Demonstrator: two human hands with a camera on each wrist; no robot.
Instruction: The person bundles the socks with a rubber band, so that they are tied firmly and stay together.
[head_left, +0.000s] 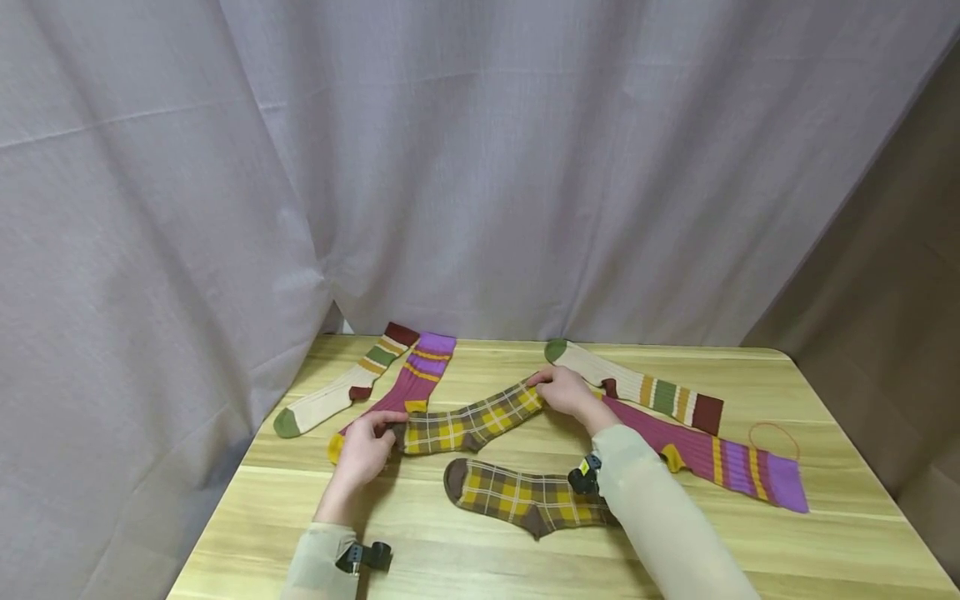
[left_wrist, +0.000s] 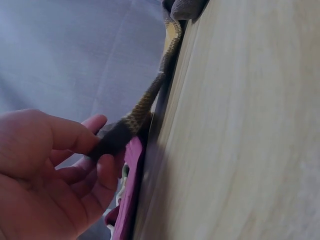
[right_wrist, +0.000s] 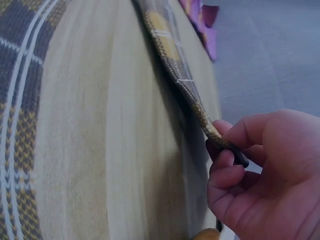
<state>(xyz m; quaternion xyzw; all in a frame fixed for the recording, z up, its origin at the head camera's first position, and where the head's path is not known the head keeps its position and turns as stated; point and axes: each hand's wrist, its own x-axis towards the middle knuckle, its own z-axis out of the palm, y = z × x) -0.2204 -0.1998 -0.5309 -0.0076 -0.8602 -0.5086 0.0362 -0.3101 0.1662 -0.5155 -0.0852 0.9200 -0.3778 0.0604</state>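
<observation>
A yellow-and-brown plaid sock (head_left: pixel 468 425) stretches between my two hands across the middle of the table. My left hand (head_left: pixel 365 450) pinches its dark toe (left_wrist: pixel 116 141) between thumb and fingers. At the other end, my right hand (head_left: pixel 567 393) grips the cuff edge, which shows dark (right_wrist: pixel 239 156) at the fingertips in the right wrist view. Both wrist views show the sock edge-on, close over the wood. Nearer to me lies a matching plaid sock (head_left: pixel 506 492), flat, toe to the left, its cuff end partly hidden beneath my right forearm.
Left of the held sock lie a cream striped sock (head_left: pixel 330 408) and a magenta-purple sock (head_left: pixel 412 379). On the right are another cream striped sock (head_left: pixel 626 375) and another magenta-purple sock (head_left: pixel 693 450), with a thin orange loop (head_left: pixel 776 426) by its cuff. Grey curtains (head_left: pixel 480 200) hang behind the table.
</observation>
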